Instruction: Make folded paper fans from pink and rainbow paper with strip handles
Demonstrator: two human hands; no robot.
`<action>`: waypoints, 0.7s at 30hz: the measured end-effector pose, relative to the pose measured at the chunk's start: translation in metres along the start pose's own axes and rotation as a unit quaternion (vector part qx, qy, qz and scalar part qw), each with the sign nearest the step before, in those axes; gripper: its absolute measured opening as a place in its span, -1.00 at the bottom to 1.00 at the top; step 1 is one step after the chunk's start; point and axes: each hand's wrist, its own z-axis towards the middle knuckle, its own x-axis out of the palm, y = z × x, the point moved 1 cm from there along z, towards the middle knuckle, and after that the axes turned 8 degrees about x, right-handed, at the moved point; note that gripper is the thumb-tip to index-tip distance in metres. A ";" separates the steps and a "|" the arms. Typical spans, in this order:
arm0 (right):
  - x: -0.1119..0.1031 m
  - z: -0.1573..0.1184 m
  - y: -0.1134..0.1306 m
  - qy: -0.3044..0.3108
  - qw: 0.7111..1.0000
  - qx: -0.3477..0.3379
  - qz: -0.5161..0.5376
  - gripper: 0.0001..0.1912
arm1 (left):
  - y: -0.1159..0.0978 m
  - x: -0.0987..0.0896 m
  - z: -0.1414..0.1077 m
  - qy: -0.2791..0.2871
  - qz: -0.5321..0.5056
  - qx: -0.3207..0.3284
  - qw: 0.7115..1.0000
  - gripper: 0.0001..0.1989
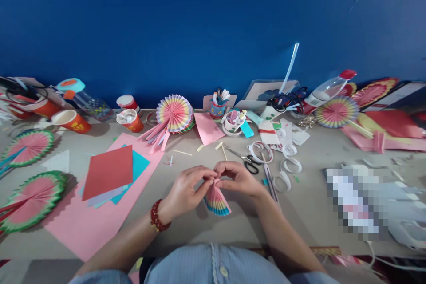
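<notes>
A small pleated paper fan point(217, 199), pink at its narrow end and yellow to blue at its wide edge, hangs spread below my fingers. My left hand point(193, 184) pinches its narrow end from the left, a red bead bracelet on that wrist. From the other side my right hand point(238, 179) closes thumb and forefinger on the same end. The fingertips of both hands meet there and partly hide the fold. Scissors point(248, 159) with black handles lie just beyond my right hand, beside a utility knife point(270, 182).
Rolls of tape point(260, 152) lie right of the scissors. Coloured paper sheets point(108, 173) cover the left side. A round paper fan point(175, 114), paper cups point(71, 122) and a plastic bottle point(324, 93) stand along the blue wall. More fans point(33, 202) lie far left.
</notes>
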 end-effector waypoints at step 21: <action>0.011 0.002 -0.018 -0.018 0.985 0.052 0.163 -0.77 | 0.004 0.001 0.004 0.007 -0.164 -0.134 0.977 -0.77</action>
